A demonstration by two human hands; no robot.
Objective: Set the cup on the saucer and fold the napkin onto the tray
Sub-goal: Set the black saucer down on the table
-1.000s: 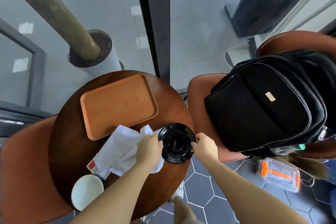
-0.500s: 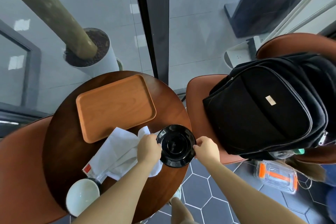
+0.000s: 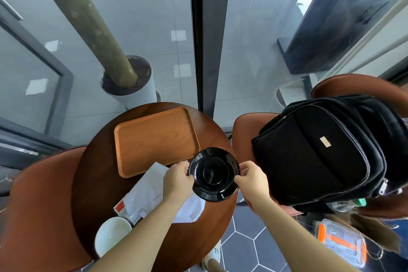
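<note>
Left hand (image 3: 177,180) and right hand (image 3: 251,178) pinch opposite rims of the black saucer (image 3: 213,174) at the round table's (image 3: 99,183) 3 o'clock edge, apparently positioning it; next, the white cup (image 3: 112,235) at 7 o'clock, beside the unfolded napkin (image 3: 148,192), needs carrying over level.

Both hands — left hand (image 3: 177,180), right hand (image 3: 251,180) — pinch the black saucer (image 3: 213,174).

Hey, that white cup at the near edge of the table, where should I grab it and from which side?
Set the saucer down first. Take the cup by its rim, pinching the wall from above on its left side. It stands upright, mouth open, and no handle shows; the napkin crowds its far right.
</note>
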